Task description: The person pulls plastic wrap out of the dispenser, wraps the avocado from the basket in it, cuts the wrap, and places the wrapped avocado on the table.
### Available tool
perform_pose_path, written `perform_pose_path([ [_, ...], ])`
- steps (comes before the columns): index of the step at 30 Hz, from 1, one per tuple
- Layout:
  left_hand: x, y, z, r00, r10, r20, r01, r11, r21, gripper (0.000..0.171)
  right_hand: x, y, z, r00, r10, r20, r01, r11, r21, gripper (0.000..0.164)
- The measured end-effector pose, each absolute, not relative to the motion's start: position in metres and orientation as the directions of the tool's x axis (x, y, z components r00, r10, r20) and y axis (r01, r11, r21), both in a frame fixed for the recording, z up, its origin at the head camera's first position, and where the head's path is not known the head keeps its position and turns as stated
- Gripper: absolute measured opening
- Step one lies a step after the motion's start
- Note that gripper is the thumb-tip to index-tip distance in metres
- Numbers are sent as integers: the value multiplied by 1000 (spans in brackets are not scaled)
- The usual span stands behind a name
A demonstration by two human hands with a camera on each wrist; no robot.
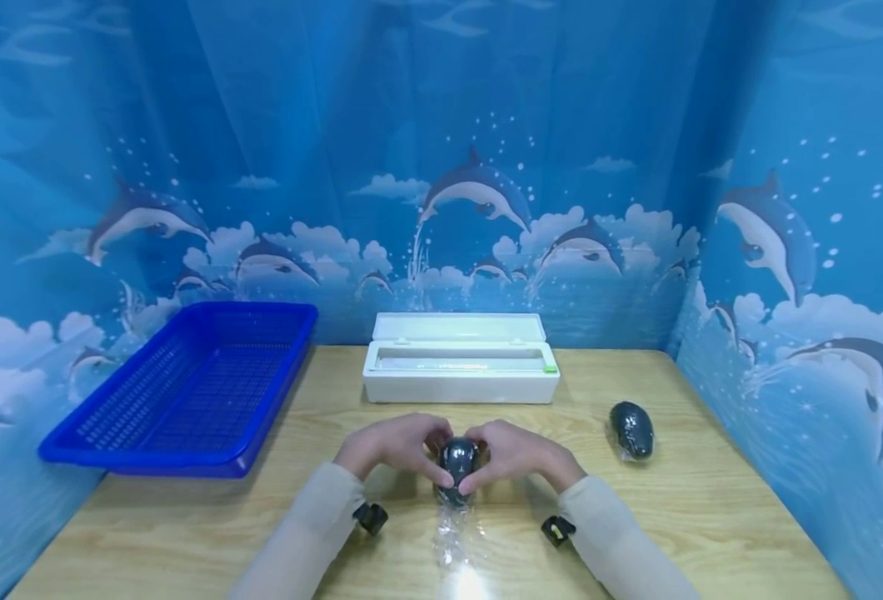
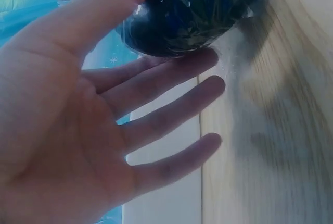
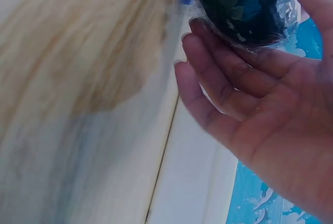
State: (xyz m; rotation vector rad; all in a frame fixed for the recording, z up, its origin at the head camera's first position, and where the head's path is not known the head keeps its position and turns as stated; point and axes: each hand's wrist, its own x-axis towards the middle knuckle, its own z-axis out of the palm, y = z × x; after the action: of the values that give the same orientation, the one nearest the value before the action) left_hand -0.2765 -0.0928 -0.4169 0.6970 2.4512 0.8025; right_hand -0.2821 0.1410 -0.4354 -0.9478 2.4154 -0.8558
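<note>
Between my two hands is a dark computer mouse [image 1: 458,456] with clear plastic film around it. My left hand [image 1: 398,445] holds it from the left, thumb on the near part and fingertips at the side. From the right my right hand [image 1: 518,454] grips it the same way. A loose tail of cling film [image 1: 451,535] trails from its near end over the table. In the left wrist view, film creases over the mouse [image 2: 192,10], and the lower fingers stretch out off it. The right wrist view shows crinkled film around the mouse [image 3: 244,10] above bent fingers.
A white cling film dispenser [image 1: 460,390] stands behind the hands, its lid raised. To the right lies another dark mouse [image 1: 632,431] in clear film. A blue plastic basket [image 1: 145,458] stands at the left of the wooden table [image 1: 681,533]. Dolphin-print curtains [image 1: 411,100] enclose the table's back and sides.
</note>
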Motion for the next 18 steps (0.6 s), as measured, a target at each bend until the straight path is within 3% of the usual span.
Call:
perform_pose_path([
  [5, -280, -94, -416, -766, 616, -184, 375, 661, 650, 58, -281, 140, -430, -706, -705, -56, -513, 566, -645, 66],
  [10, -282, -98, -412, -799, 596, -73, 400, 619, 676, 67, -280, 141, -422, -762, -647, 24, -477, 536, -696, 75],
  [14, -284, -100, -409, -793, 609, 14, 455, 577, 678, 72, -282, 141, -418, -789, -607, 92, -466, 493, -735, 78],
  [18, -286, -101, -407, -778, 623, 77, 499, 538, 680, 68, -283, 141, -416, -785, -598, 162, -501, 459, -734, 76],
])
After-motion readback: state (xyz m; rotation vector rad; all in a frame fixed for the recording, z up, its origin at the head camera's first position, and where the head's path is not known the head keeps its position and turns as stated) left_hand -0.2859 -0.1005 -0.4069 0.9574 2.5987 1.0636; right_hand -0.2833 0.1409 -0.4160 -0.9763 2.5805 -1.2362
